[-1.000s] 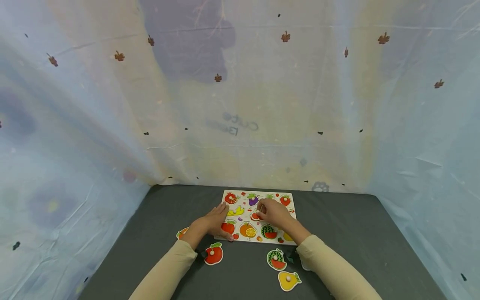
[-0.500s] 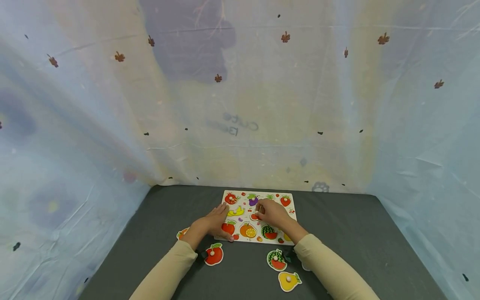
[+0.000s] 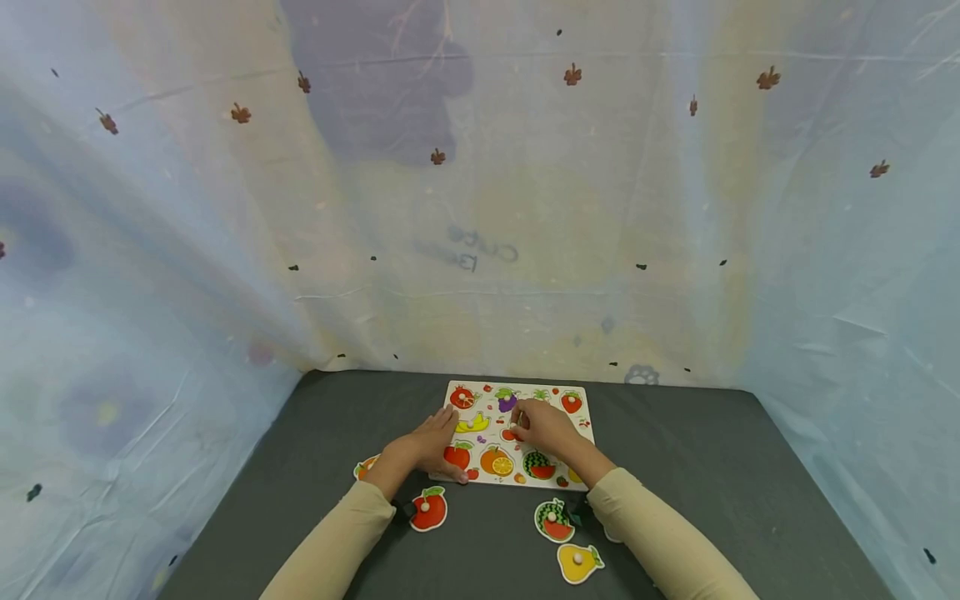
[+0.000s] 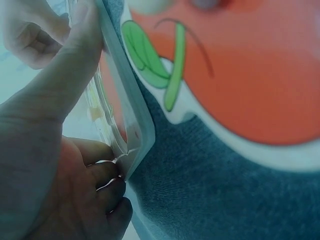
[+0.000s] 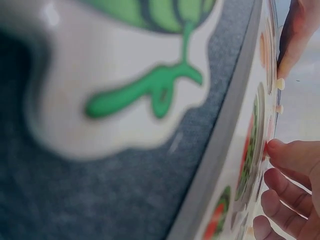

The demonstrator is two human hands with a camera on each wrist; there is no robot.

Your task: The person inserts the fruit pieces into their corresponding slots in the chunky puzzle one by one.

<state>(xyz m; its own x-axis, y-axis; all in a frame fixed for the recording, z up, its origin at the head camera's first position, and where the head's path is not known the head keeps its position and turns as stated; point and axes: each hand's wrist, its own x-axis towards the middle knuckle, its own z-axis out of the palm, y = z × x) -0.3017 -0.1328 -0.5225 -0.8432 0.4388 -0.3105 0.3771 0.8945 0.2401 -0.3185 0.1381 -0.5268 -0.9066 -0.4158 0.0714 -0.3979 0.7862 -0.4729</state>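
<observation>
Right grip (image 3: 551, 427) pinches one red piece (image 3: 509, 434) at the middle of one fruit board (image 3: 517, 461), while left grip (image 3: 432, 442) rests with relaxed fingers on the board's left edge. Around it, on the dark tabletop (image 3: 675, 458), I count four recognisable loose pieces: one apple (image 3: 429, 508), one orange (image 3: 362, 469), one watermelon (image 3: 555, 523) and one pear (image 3: 581, 567). One more piece shows only its white edge (image 3: 611, 536) beside the right sleeve (image 3: 660, 533).

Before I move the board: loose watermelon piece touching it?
Apart: the right wrist view shows dark cloth between the loose watermelon piece and the board.
</observation>
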